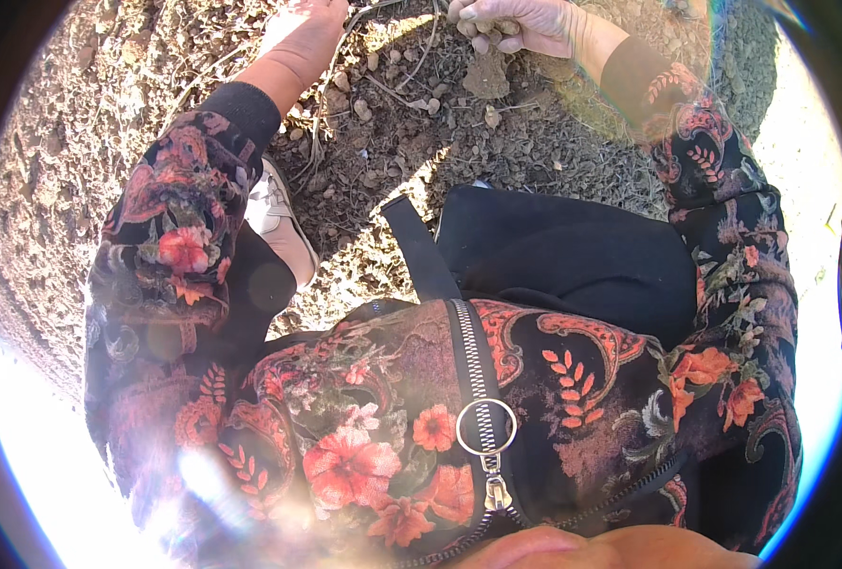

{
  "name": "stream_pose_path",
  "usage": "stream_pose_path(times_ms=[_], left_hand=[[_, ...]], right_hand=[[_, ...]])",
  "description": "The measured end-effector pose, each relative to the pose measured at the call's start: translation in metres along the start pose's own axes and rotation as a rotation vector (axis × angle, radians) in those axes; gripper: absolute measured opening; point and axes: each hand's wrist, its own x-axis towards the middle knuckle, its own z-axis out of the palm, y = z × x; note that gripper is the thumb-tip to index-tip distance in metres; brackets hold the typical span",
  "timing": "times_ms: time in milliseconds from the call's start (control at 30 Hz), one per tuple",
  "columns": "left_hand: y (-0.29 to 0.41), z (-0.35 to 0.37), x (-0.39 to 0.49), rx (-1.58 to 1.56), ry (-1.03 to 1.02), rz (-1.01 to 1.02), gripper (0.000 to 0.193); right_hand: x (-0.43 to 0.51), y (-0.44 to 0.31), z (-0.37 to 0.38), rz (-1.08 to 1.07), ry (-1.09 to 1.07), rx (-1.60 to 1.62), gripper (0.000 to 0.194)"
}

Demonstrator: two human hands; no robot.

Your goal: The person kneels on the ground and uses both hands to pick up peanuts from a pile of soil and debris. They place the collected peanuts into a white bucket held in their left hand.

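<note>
My left hand point(304, 35) is at the top edge, its fingertips partly cut off by the frame. It is beside thin dry plant stems point(336, 57), and whether it grips one is not clear. My right hand point(545, 27), dusty with soil, curls its fingers around several pale brown lumps that look like peanut pods point(496, 28). Just below that hand a clod of earth point(487, 75) sits on the ground. More pods, such as a peanut pod point(362, 109), lie scattered on the dry soil point(392, 163) between the two hands.
My shod foot point(272, 203) stands on the soil at left, and my knee in black trousers point(563, 249) is at right. A black strap point(417, 245) sticks out from my floral zipped jacket point(350, 462). Strong sunlight washes out both sides.
</note>
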Motion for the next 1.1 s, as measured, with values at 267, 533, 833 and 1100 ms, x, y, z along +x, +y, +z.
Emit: stream_pose_path(times_ms=[267, 533, 833, 1100], left_hand=[[-0.004, -0.003, -0.002, 0.086, -0.078, 0.199, 0.01], [-0.03, -0.007, -0.011, 0.226, -0.217, 0.464, 0.015], [-0.021, 0.01, -0.006, 0.149, -0.184, 0.337, 0.013], [-0.035, -0.029, -0.01, -0.033, -0.154, 0.169, 0.015]], right_hand=[[0.025, 0.059, 0.084, -0.269, 0.014, -1.296, 0.021], [0.033, 0.074, 0.097, -0.538, -0.005, -1.617, 0.016], [0.034, 0.019, 0.043, -0.06, 0.065, -0.195, 0.015], [0.103, 0.031, 0.108, -0.572, 0.146, -1.803, 0.018]])
